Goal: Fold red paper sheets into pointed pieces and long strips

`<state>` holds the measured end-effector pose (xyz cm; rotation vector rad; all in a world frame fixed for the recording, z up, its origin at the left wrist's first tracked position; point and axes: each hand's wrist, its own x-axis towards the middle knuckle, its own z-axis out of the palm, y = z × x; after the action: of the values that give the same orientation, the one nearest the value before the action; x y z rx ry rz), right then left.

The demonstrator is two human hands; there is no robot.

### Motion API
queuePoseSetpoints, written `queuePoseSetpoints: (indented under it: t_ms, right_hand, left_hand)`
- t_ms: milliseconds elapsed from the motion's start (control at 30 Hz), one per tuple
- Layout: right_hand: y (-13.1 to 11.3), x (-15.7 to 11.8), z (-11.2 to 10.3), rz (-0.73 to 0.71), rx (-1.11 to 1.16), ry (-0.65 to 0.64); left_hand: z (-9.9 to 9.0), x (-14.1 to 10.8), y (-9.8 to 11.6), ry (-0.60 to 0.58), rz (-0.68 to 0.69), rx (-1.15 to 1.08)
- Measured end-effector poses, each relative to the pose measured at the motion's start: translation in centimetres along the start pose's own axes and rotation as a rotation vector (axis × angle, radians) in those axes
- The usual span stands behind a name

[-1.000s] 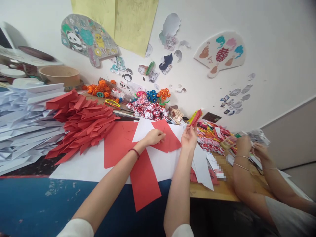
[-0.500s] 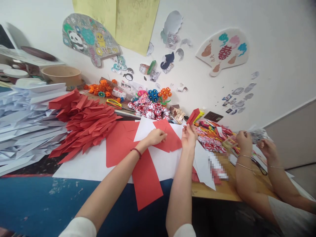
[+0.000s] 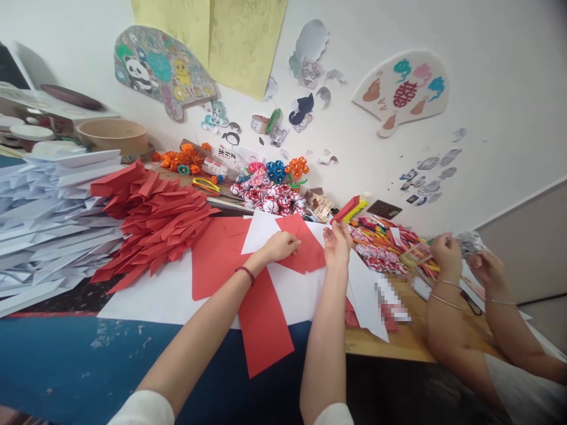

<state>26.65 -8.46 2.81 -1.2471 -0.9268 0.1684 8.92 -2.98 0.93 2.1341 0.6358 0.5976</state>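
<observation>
My right hand (image 3: 338, 245) is raised over the table edge of the papers, its fingers closed on a red folded paper piece (image 3: 346, 209) that points up and to the right. My left hand (image 3: 283, 245) is closed with curled fingers, low over a red paper sheet (image 3: 308, 245); whatever it may hold is hidden. Under my left forearm a long red paper strip (image 3: 266, 330) hangs past the front of the white sheet (image 3: 172, 289). A larger red sheet (image 3: 210, 260) lies to the left of my left hand.
Piles of red folded papers (image 3: 155, 218) and white folded papers (image 3: 57, 218) stand at the left. Craft flowers (image 3: 275, 171) and red-white paper balls (image 3: 270, 199) line the wall. At the right, another person's hands (image 3: 446, 251) hold clear crinkled plastic (image 3: 470, 242).
My right hand has tipped slightly, and the red folded paper in it sits a little lower. My left hand stays nearly still. The other person's hands have shifted slightly right.
</observation>
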Motion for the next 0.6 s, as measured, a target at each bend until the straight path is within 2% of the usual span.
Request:
queuePoseSetpoints:
  t_ms: [100,167,600]
  right_hand:
    - [-0.3,-0.5,0.3,0.183,0.215,0.025]
    - [-0.5,-0.8,0.4,0.256,0.283,0.015]
    - [-0.8,-1.2,1.3,0.318,0.226,-0.046]
  left_hand:
    - [0.0,0.0,0.1,0.013,-0.001,0.023]
    - [0.0,-0.1,0.1,0.032,0.007,0.039]
    - [-0.5,-0.4,0.9,0.091,-0.027,0.040]
